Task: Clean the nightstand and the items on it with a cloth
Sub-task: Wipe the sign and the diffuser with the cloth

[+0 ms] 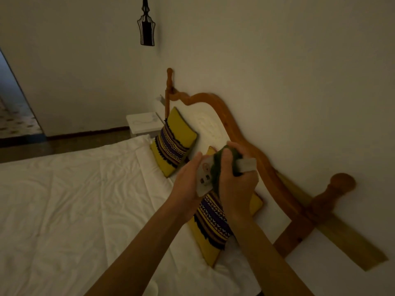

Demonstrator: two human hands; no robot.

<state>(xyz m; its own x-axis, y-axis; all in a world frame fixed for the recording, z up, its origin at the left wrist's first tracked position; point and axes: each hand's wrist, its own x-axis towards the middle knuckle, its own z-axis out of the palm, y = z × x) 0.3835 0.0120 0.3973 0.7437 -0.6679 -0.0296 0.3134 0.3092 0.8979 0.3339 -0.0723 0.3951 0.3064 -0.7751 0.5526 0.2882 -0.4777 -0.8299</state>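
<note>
My left hand [188, 184] grips a flat white remote control [204, 178] with small buttons on its face, held in the air above the bed. My right hand [237, 184] grips a dark green cloth [222, 165] bunched against the remote's right side; the cloth covers the middle of the remote, and its far end sticks out past my right fingers. A white nightstand [143, 123] stands far off on the other side of the bed, against the wall, with a thin white cable lying on its top.
A white-sheeted bed [74, 199] fills the lower left. Two yellow patterned cushions [173, 144] lean on the wooden headboard [235, 124]. A black wall lamp [146, 28] hangs above. A doorway [12, 103] opens at the far left.
</note>
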